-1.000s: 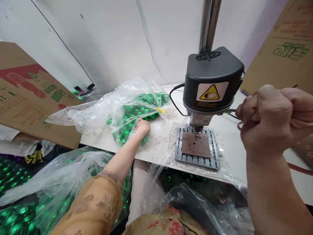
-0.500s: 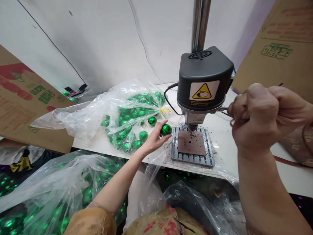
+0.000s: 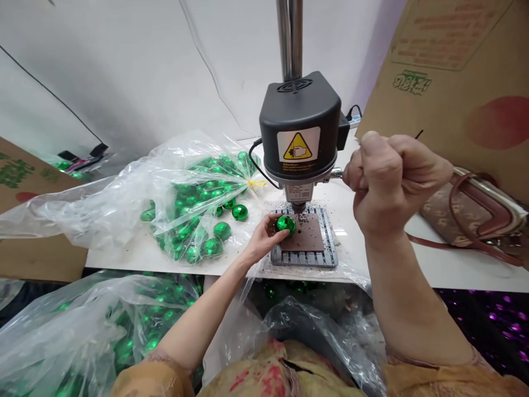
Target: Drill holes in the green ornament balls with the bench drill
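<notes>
My left hand pinches a shiny green ball and holds it at the left edge of the brown pad on the ribbed base plate of a small bench drill. The ball sits just left of the drill's spindle. My right hand is clenched in a fist round the drill's feed lever at the right side of the black motor housing. A clear plastic bag holding several green balls lies open on the white table to the left.
Two loose green balls lie beside the bag. A brown handbag rests on the table at the right, under a leaning cardboard box. Another cardboard box stands at the left. Plastic bags of green balls fill the space below the table.
My left hand came out of the bag with a green ball and carried it right onto the drill's pad. My right hand stayed clenched on the lever. The view shifted right.
</notes>
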{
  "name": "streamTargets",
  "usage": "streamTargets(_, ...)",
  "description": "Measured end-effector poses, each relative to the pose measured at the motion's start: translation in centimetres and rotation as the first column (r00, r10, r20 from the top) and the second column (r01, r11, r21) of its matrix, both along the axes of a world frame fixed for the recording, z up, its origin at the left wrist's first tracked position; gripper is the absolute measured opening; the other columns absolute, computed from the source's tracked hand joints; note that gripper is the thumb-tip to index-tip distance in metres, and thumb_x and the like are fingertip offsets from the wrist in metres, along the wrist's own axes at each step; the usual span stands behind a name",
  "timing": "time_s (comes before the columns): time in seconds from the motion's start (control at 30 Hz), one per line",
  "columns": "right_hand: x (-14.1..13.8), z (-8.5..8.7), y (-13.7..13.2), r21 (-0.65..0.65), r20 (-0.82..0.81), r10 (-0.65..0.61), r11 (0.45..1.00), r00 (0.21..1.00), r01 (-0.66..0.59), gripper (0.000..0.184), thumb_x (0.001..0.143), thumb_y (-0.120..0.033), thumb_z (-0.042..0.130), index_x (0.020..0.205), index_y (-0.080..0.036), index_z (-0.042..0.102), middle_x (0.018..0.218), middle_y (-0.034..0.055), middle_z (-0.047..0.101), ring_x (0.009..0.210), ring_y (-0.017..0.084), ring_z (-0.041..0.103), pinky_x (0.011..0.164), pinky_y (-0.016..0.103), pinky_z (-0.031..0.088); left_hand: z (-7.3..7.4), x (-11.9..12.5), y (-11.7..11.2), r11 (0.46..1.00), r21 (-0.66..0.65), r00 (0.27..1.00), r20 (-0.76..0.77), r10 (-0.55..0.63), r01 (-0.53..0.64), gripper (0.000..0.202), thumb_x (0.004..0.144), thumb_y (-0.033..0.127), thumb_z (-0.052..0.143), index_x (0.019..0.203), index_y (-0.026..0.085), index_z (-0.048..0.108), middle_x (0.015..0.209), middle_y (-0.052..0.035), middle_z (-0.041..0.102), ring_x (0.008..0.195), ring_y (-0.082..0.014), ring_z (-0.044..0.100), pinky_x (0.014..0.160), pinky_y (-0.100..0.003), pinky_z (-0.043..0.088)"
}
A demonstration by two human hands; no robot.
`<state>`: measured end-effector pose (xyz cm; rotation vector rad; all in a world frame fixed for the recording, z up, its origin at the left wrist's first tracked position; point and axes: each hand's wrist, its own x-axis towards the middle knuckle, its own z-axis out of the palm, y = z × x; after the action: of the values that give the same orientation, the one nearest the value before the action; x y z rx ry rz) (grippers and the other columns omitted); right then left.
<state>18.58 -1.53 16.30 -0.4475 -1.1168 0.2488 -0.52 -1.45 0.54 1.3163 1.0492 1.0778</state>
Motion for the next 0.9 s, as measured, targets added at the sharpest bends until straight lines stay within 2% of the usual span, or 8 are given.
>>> streamTargets(0.23, 0.2, -0.1, 0.0, -0.004, 0.036, -0.035, 0.999, 0.999, 0.035, 0.05, 0.087, -0.025, 0.058, 0.052, -0.018, 0.023, 0.046, -0.0051, 0.022, 0.04, 0.004, 0.035, 0.043, 0.029, 0.023, -0.7, 1.2, 0.5, 0.997, 0.041, 0.996, -0.063, -0.06, 0.062, 0.061, 0.073, 0.045, 0.079, 0.122, 0.016, 0.057, 0.112, -0.0089, 0.067, 0.101, -0.0214, 0.064, 0.089, -0.035, 0.051)
streamTargets(0.3, 0.2, -0.2, 0.1, -0.009, 0.056, -0.054, 0.998, 0.997, 0.055, 0.05, 0.087, -0.029, 0.058, 0.053, -0.02, 0.022, 0.046, -0.0045, 0.022, 0.04, 0.006, 0.033, 0.042, 0.03, 0.023, -0.7, 1.3, 0.5, 0.997, 0.036, 0.991, -0.12, -0.059, 0.063, 0.063, 0.074, 0.045, 0.079, 0.125, 0.016, 0.056, 0.107, -0.0075, 0.068, 0.094, -0.02, 0.064, 0.083, -0.033, 0.052)
streamTargets(0.4, 0.3, -0.4, 0.2, -0.045, 0.089, -0.094, 0.994, 0.992, 0.098, 0.05, 0.088, -0.034, 0.056, 0.054, -0.02, 0.022, 0.048, -0.0038, 0.023, 0.041, 0.006, 0.032, 0.042, 0.031, 0.025, -0.4, 1.5, 0.4, 0.998, 0.041, 0.967, -0.251, -0.045, 0.057, 0.063, 0.075, 0.045, 0.077, 0.127, 0.016, 0.057, 0.088, -0.0028, 0.066, 0.074, -0.0156, 0.06, 0.068, -0.029, 0.049)
streamTargets(0.47, 0.3, -0.5, 0.2, -0.068, 0.111, -0.131, 0.988, 0.985, 0.139, 0.051, 0.089, -0.037, 0.054, 0.055, -0.021, 0.019, 0.049, -0.0033, 0.022, 0.042, 0.007, 0.032, 0.043, 0.031, 0.026, -0.3, 1.8, 0.3, 0.995, 0.092, 0.941, -0.338, -0.002, 0.036, 0.061, 0.074, 0.044, 0.077, 0.126, 0.017, 0.059, 0.082, -0.0014, 0.064, 0.067, -0.0139, 0.056, 0.062, -0.027, 0.045)
streamTargets(0.53, 0.3, -0.6, 0.2, -0.088, 0.116, -0.148, 0.984, 0.982, 0.158, 0.051, 0.089, -0.04, 0.053, 0.056, -0.022, 0.018, 0.049, -0.0029, 0.021, 0.043, 0.008, 0.032, 0.043, 0.032, 0.028, -0.3, 2.2, 0.3, 0.98, 0.197, 0.905, -0.419, 0.07, 0.016, 0.056, 0.073, 0.042, 0.079, 0.122, 0.019, 0.062, 0.089, -0.0033, 0.065, 0.075, -0.0165, 0.057, 0.068, -0.029, 0.047)
streamTargets(0.67, 0.2, -0.5, 0.3, -0.08, 0.082, -0.123, 0.988, 0.989, 0.13, 0.052, 0.088, -0.038, 0.056, 0.054, -0.022, 0.021, 0.047, -0.0031, 0.022, 0.042, 0.009, 0.031, 0.044, 0.034, 0.027, -0.8, 3.3, 0.1, 0.93, 0.367, 0.867, -0.466, 0.175, 0.009, 0.049, 0.074, 0.035, 0.079, 0.118, 0.022, 0.064, 0.113, -0.0082, 0.065, 0.108, -0.0258, 0.057, 0.095, -0.04, 0.046)
streamTargets(0.77, 0.2, -0.4, 0.2, -0.039, 0.055, -0.072, 0.996, 0.996, 0.075, 0.051, 0.087, -0.033, 0.058, 0.053, -0.021, 0.022, 0.047, -0.004, 0.022, 0.041, 0.007, 0.03, 0.045, 0.032, 0.023, -1.3, 3.7, -0.1, 0.932, 0.362, 0.89, -0.421, 0.174, -0.011, 0.05, 0.075, 0.032, 0.078, 0.121, 0.021, 0.061, 0.117, -0.0096, 0.063, 0.115, -0.0259, 0.056, 0.1, -0.041, 0.045)
streamTargets(0.9, 0.2, -0.7, -0.1, -0.028, 0.076, -0.083, 0.996, 0.994, 0.086, 0.051, 0.088, -0.034, 0.056, 0.052, -0.02, 0.023, 0.048, -0.0042, 0.023, 0.042, 0.005, 0.029, 0.046, 0.03, 0.022, -1.5, 3.7, -0.2, 0.938, 0.348, 0.901, -0.403, 0.162, -0.014, 0.05, 0.075, 0.031, 0.079, 0.12, 0.02, 0.061, 0.118, -0.0103, 0.062, 0.115, -0.0256, 0.056, 0.101, -0.041, 0.045)
